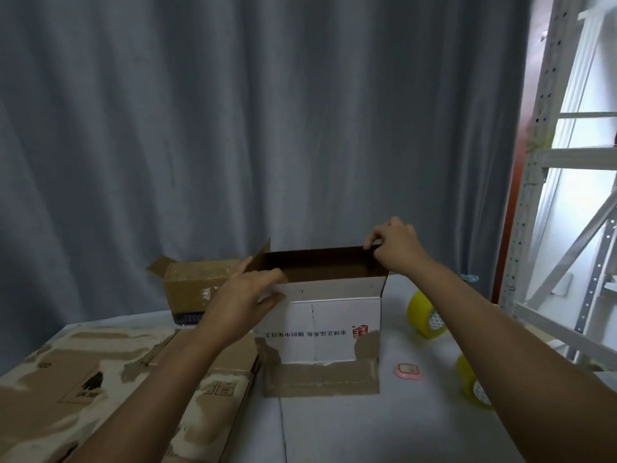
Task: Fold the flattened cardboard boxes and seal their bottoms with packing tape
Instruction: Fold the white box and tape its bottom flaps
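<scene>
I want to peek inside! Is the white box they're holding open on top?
Open. The white box stands upright, its dark inside showing, with one flap sticking up and both hands at its top edge.

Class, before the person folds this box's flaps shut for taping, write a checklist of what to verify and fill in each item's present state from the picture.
1. Box opened into shape, standing on the table: ok.
2. Left hand grips the near flap: ok.
3. Right hand pinches the far right corner: ok.
4. Top flaps folded shut: not ok, the box is open.
5. Tape within reach: ok, two yellow rolls lie right of the box.
6. Bottom end closed: cannot tell, hidden from view.
</scene>
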